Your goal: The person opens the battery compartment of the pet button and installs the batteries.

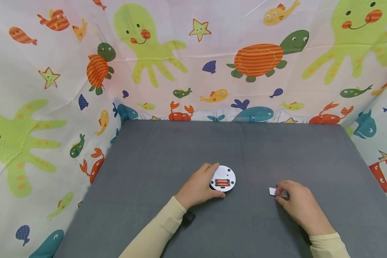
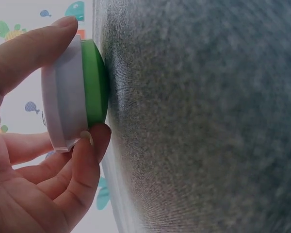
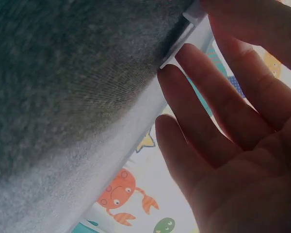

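Observation:
In the head view my left hand grips a round white battery-powered device by its rim, thumb on the near side and fingers on the far side. Its underside faces up, showing a patch of small holes and an uncovered compartment with red batteries. The left wrist view reveals the device's green part, turned down toward the table. Off to the right, my right hand pinches a small flat white piece, perhaps a battery cover, just above or on the table. Only that piece's edge appears in the right wrist view.
Dark grey cloth covers the table. A white curtain printed with sea animals hangs behind it and along both sides. Between the two hands lies a stretch of bare cloth.

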Motion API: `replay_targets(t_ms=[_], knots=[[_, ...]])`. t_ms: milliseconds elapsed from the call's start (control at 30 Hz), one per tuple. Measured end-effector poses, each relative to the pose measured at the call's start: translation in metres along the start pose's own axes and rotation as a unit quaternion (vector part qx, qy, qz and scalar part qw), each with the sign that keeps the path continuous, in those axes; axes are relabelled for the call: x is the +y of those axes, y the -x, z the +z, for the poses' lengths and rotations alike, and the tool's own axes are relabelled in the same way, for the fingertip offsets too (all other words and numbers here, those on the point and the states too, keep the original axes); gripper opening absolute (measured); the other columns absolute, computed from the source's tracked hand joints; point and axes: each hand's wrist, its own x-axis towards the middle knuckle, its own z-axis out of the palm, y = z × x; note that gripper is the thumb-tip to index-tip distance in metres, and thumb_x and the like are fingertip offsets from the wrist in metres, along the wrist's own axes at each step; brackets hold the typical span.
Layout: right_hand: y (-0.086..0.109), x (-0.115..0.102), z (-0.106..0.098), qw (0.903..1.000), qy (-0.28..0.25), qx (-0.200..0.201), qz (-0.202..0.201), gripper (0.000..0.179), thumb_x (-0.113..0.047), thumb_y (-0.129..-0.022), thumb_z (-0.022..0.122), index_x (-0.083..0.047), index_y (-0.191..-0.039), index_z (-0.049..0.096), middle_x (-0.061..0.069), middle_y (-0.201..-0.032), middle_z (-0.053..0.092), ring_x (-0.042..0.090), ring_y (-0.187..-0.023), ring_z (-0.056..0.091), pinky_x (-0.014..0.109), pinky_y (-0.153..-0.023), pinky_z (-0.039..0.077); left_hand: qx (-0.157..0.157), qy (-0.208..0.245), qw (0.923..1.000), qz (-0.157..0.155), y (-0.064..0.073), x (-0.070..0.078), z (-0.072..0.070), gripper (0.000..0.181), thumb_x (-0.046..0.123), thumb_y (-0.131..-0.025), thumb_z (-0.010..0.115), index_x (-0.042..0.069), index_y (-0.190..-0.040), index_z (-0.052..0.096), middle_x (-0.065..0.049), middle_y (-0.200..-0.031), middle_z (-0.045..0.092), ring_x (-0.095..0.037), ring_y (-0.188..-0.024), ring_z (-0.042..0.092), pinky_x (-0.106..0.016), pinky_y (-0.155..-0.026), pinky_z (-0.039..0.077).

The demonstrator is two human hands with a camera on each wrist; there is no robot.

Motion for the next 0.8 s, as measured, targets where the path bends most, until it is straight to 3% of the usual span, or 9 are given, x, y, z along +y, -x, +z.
replay_targets(t_ms=[133,300,600,800], knots=[[0.001,-0.002,0.002,1.0,0.001,0.004,-0.001,0.021,-0.002,-0.081,0.088,-0.015,-0.083,0.072,0.018,-0.115,0.077,0.03,-0.092,0.068,0.052,-0.078,0.053,0.001,0.002,1.0,-0.002,0.003,0.0,0.001,0.102,0.045,-0.083,0.094,0.014,-0.166,0.043,-0.006,-0.151,0.058,-0.019,-0.124,0.064,-0.039,-0.105,0.056],[0.002,-0.002,0.006,0.9998,0.005,0.017,-0.012,0.022,-0.001,-0.081,0.087,-0.016,-0.083,0.072,0.012,-0.104,0.077,0.027,-0.086,0.066,0.05,-0.075,0.053,-0.006,0.001,1.0,-0.008,0.004,-0.003,0.002,0.103,0.046,-0.083,0.094,0.014,-0.166,0.043,-0.006,-0.152,0.058,-0.018,-0.123,0.064,-0.037,-0.105,0.056],[-0.001,0.0,0.006,0.9981,0.013,0.051,-0.032,0.022,0.001,-0.079,0.087,-0.014,-0.083,0.072,0.014,-0.102,0.076,0.033,-0.088,0.068,0.056,-0.076,0.053,-0.014,-0.01,0.9999,-0.001,-0.005,-0.006,-0.003,0.108,0.051,-0.081,0.095,0.018,-0.168,0.04,-0.004,-0.152,0.057,-0.015,-0.124,0.063,-0.035,-0.104,0.055],[-0.005,-0.021,0.007,0.9982,0.0,0.044,-0.041,0.021,-0.002,-0.081,0.086,-0.017,-0.084,0.072,0.009,-0.099,0.075,0.029,-0.089,0.066,0.054,-0.076,0.052,-0.02,-0.015,0.9996,-0.01,0.0,-0.007,-0.003,0.109,0.05,-0.081,0.095,0.018,-0.169,0.039,-0.005,-0.152,0.057,-0.018,-0.127,0.064,-0.037,-0.106,0.055]])
